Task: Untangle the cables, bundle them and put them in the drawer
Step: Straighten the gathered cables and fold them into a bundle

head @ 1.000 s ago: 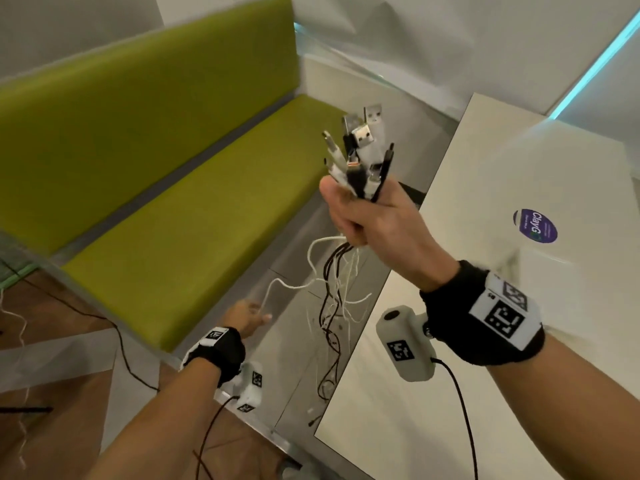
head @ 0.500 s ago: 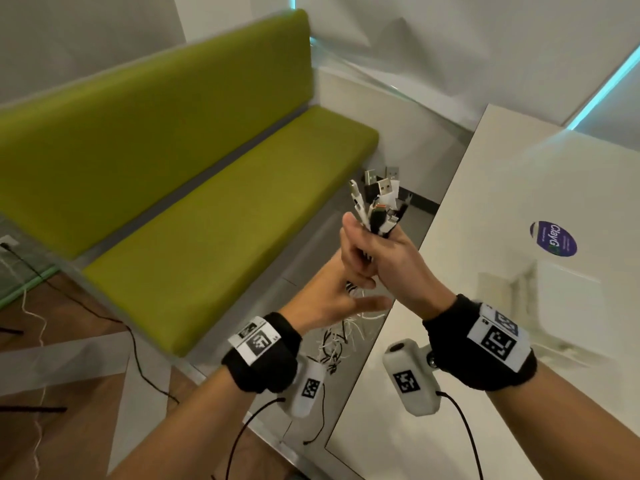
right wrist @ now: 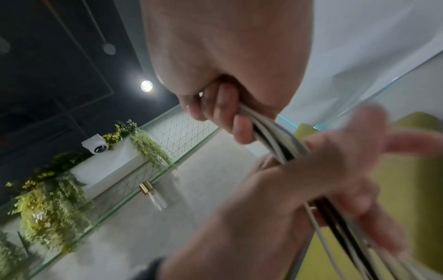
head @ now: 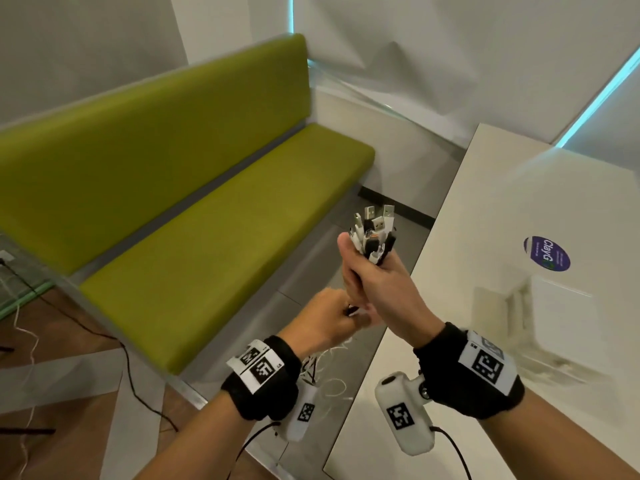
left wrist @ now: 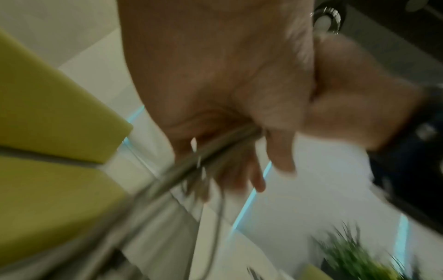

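A bunch of white and black cables (head: 373, 233) stands upright in my right hand (head: 377, 289), with the USB plugs sticking out above the fist. In the right wrist view its fingers (right wrist: 225, 117) curl round the cables (right wrist: 271, 136). Directly below, my left hand (head: 329, 317) wraps round the hanging strands, touching the right hand. In the right wrist view the strands run through the left hand (right wrist: 323, 180). The left wrist view is blurred but shows the cables (left wrist: 191, 161) passing through the left hand (left wrist: 227, 75). Loose loops (head: 329, 382) dangle under the left wrist. No drawer is in view.
A green padded bench (head: 207, 220) runs along the left. At the right is a white table (head: 502, 209) with a purple sticker (head: 546, 253). A thin black cord (head: 138, 379) lies on the floor beside the bench.
My left hand has come up from low near the floor and closed round the strands just under the right hand. The right hand kept its grip on the plug ends.
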The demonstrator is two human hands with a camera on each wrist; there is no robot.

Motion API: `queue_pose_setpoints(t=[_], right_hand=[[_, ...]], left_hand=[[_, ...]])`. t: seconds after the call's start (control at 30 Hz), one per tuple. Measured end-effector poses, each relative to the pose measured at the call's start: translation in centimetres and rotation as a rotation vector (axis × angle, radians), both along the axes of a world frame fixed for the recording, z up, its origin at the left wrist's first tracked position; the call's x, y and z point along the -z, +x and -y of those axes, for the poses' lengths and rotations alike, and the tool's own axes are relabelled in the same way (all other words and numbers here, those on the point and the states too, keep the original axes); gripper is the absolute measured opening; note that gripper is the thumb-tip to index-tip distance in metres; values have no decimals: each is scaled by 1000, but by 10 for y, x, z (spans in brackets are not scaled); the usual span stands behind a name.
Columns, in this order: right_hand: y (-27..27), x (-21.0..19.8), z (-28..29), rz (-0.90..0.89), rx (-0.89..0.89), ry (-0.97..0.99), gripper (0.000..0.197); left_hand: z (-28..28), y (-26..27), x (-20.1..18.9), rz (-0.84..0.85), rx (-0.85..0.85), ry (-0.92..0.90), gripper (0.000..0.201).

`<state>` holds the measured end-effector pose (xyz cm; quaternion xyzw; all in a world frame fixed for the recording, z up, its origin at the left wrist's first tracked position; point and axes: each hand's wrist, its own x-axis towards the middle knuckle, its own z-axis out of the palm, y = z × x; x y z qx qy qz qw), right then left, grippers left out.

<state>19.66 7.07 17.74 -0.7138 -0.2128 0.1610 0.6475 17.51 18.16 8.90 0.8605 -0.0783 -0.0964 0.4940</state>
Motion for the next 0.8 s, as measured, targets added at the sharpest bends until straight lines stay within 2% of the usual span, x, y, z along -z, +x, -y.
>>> queue_pose_setpoints(t=[0.03, 0.1, 0.17, 0.23, 0.27, 0.33, 0.4, 0.43, 0.5, 0.53, 0.57, 0.6, 0.63, 0.67, 0.73, 0.8], right_hand=[[1, 3, 0, 30, 35, -21, 54], [3, 11, 1, 50, 76, -42, 49], [4, 19, 1, 52, 87, -50, 46], [5, 29, -2, 1, 70, -46, 43], [4, 31, -6, -13, 55, -57, 44], [1, 38, -12, 49, 24, -123, 42], [1, 37, -14, 159, 14, -166, 24], [2, 38, -15, 191, 10, -187, 10], [-1, 24, -18, 216, 139, -260, 33], [1, 22, -16, 316, 126, -264, 36], [3, 27, -13, 415, 141, -267, 27], [2, 26, -15, 350, 104, -270, 20], [2, 29, -13, 412, 121, -269, 15], [0, 29, -10, 384, 88, -302, 18], [-7, 29, -6, 140, 25, -345, 28], [-10, 31, -8, 156, 53, -400, 23]], left_hand=[[-10, 0, -4, -38, 34, -3, 7], [-36, -4, -25, 23, 36, -53, 45], [-54, -6, -61, 186, -80, -217, 59], [-55, -6, -104, 353, -167, -371, 47], [-48, -4, -122, 445, -173, -350, 39], [-28, -1, -143, 563, -108, -170, 40], [-12, 8, -139, 523, -18, 97, 56], [-6, 11, -130, 511, 12, 246, 70], [-1, 13, -112, 539, 37, 460, 94], [-1, 11, -107, 564, 41, 481, 94], [0, 10, -104, 590, 43, 460, 87], [1, 8, -102, 613, 45, 417, 77], [3, 6, -103, 626, 43, 388, 69], [5, 4, -104, 644, 32, 404, 66], [7, 6, -104, 680, 8, 504, 68], [9, 9, -98, 623, 38, 628, 73]])
